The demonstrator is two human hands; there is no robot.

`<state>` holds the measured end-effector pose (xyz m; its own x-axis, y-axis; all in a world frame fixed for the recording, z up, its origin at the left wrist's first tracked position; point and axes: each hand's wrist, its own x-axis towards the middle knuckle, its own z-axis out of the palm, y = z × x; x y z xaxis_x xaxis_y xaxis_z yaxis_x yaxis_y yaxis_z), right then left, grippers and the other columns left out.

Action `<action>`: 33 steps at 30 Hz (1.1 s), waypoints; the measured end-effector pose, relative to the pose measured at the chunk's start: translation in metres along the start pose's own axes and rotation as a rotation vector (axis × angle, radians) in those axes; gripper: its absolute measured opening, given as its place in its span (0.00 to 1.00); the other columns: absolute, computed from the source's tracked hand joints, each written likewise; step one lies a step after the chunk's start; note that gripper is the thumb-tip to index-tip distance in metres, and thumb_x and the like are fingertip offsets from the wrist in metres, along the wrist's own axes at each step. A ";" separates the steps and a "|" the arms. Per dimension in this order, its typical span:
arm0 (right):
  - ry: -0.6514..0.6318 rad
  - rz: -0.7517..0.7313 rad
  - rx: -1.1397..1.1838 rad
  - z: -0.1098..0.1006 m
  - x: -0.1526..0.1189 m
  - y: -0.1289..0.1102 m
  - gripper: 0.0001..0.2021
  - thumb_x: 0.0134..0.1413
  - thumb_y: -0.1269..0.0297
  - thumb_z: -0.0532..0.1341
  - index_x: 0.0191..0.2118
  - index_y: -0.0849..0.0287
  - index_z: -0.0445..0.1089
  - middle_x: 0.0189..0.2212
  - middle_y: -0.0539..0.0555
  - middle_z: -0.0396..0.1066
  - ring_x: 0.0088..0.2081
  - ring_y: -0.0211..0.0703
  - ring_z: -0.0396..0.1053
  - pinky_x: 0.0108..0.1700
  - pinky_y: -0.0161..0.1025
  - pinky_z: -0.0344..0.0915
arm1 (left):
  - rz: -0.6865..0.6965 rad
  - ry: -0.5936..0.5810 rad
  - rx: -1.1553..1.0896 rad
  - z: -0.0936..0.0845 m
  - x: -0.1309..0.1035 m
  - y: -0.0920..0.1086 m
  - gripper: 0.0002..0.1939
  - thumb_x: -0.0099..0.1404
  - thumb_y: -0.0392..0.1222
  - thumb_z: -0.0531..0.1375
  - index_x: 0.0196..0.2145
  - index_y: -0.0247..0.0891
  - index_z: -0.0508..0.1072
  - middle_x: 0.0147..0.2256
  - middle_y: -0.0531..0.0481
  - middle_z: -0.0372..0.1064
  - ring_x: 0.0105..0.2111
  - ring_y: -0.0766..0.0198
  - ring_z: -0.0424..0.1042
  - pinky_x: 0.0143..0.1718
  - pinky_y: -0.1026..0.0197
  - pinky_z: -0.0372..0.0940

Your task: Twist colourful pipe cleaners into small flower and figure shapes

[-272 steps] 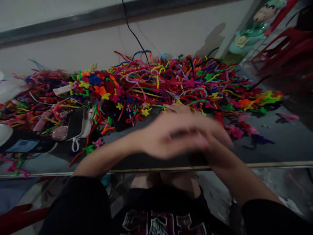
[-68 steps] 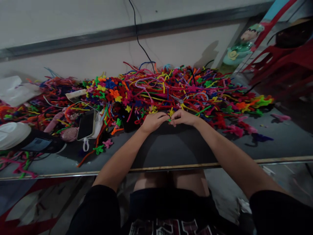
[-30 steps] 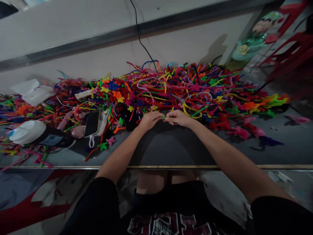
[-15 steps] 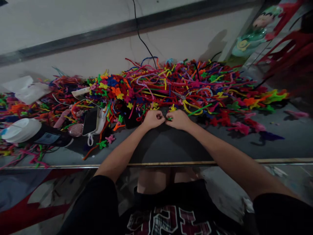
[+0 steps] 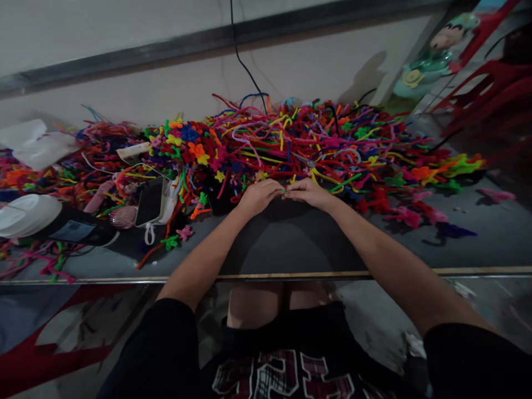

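Over the grey table, my left hand (image 5: 261,198) and my right hand (image 5: 308,193) meet at their fingertips. Pinched between them is a small green piece of pipe cleaner (image 5: 284,192), mostly hidden by the fingers. Both hands are closed on it. Just beyond them rises a heap of coloured pipe cleaners (image 5: 270,141), some straight and some bent into flowers. Metal scissors (image 5: 305,160) lie on the heap, above my right hand. A straight green pipe cleaner (image 5: 346,183) rests right of that hand.
To the left are a phone (image 5: 150,202), a pink faceted object (image 5: 123,216) and a dark cup with a white lid (image 5: 30,215) lying on its side. A clear plastic bag (image 5: 39,145) sits behind. A green figure (image 5: 432,61) stands at the back right, near a red chair (image 5: 477,88).
My fingertips have come together, closing the gap between my hands. My left fingers, curled before, now stretch toward the green piece. The view has shifted slightly.
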<state>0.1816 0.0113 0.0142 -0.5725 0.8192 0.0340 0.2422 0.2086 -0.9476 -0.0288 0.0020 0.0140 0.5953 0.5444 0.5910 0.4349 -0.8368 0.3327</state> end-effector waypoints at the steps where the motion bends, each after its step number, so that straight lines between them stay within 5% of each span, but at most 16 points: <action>1: -0.007 0.001 0.001 -0.001 0.000 0.000 0.17 0.45 0.51 0.63 0.32 0.62 0.77 0.17 0.47 0.64 0.20 0.32 0.56 0.24 0.34 0.52 | 0.002 -0.012 0.055 0.000 0.000 0.002 0.12 0.69 0.41 0.52 0.38 0.36 0.74 0.36 0.45 0.73 0.38 0.65 0.72 0.40 0.64 0.64; 5: 0.022 -0.033 -0.084 0.006 -0.002 -0.001 0.16 0.43 0.51 0.63 0.28 0.62 0.75 0.23 0.51 0.71 0.26 0.36 0.65 0.30 0.35 0.59 | -0.081 -0.032 0.183 0.006 0.001 0.009 0.13 0.66 0.43 0.54 0.29 0.36 0.73 0.27 0.48 0.70 0.28 0.66 0.68 0.29 0.65 0.58; 8: 0.226 -0.018 -0.347 0.023 -0.008 -0.007 0.13 0.48 0.56 0.59 0.26 0.61 0.73 0.23 0.51 0.71 0.27 0.38 0.66 0.31 0.35 0.58 | -0.272 0.020 0.115 0.015 0.006 0.008 0.12 0.61 0.41 0.57 0.21 0.35 0.70 0.21 0.51 0.66 0.24 0.68 0.64 0.27 0.64 0.56; 11: 0.483 0.135 -0.749 0.043 -0.015 -0.016 0.10 0.49 0.61 0.57 0.26 0.59 0.73 0.23 0.54 0.72 0.27 0.42 0.68 0.30 0.37 0.56 | -0.451 -0.067 -0.107 0.020 0.010 0.001 0.13 0.59 0.40 0.58 0.19 0.34 0.68 0.18 0.54 0.63 0.21 0.70 0.60 0.26 0.65 0.54; 15: 0.579 0.185 -0.748 0.051 -0.015 -0.022 0.12 0.54 0.58 0.54 0.31 0.56 0.74 0.27 0.53 0.75 0.30 0.44 0.70 0.30 0.37 0.56 | -0.600 0.013 -0.492 0.017 0.008 -0.006 0.14 0.61 0.47 0.58 0.27 0.33 0.73 0.19 0.54 0.65 0.19 0.72 0.60 0.24 0.67 0.56; 19: 0.588 0.184 -0.775 0.048 -0.011 -0.017 0.12 0.54 0.57 0.55 0.33 0.55 0.74 0.28 0.52 0.75 0.30 0.44 0.71 0.30 0.37 0.55 | -0.659 0.056 -0.541 0.017 0.006 -0.005 0.13 0.60 0.46 0.60 0.36 0.34 0.76 0.22 0.53 0.69 0.19 0.72 0.62 0.22 0.67 0.57; 25: 0.466 0.109 -1.029 0.046 -0.018 -0.024 0.15 0.60 0.56 0.52 0.35 0.55 0.74 0.28 0.53 0.76 0.30 0.44 0.71 0.29 0.37 0.53 | -0.593 0.032 -0.317 0.017 0.006 -0.001 0.10 0.62 0.44 0.59 0.28 0.35 0.74 0.24 0.53 0.71 0.26 0.69 0.67 0.30 0.66 0.60; 30: 0.248 -0.305 -1.218 0.002 -0.022 -0.029 0.18 0.64 0.62 0.47 0.43 0.57 0.74 0.35 0.58 0.76 0.40 0.48 0.69 0.41 0.43 0.58 | -0.630 -0.091 -0.622 0.017 0.006 0.000 0.15 0.65 0.47 0.55 0.26 0.34 0.67 0.20 0.55 0.64 0.20 0.73 0.63 0.24 0.69 0.58; 33: 0.328 -0.423 -1.152 -0.016 -0.017 -0.022 0.19 0.64 0.63 0.46 0.45 0.56 0.74 0.36 0.59 0.76 0.41 0.48 0.69 0.45 0.45 0.58 | -0.610 -0.172 -0.779 0.017 0.006 0.001 0.14 0.63 0.48 0.58 0.26 0.34 0.66 0.22 0.53 0.66 0.21 0.73 0.65 0.24 0.69 0.59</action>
<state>0.1990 0.0011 0.0400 -0.5910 0.6344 0.4983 0.7216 0.6919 -0.0250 -0.0134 0.0054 0.0057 0.5342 0.8428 0.0657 0.1714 -0.1841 0.9678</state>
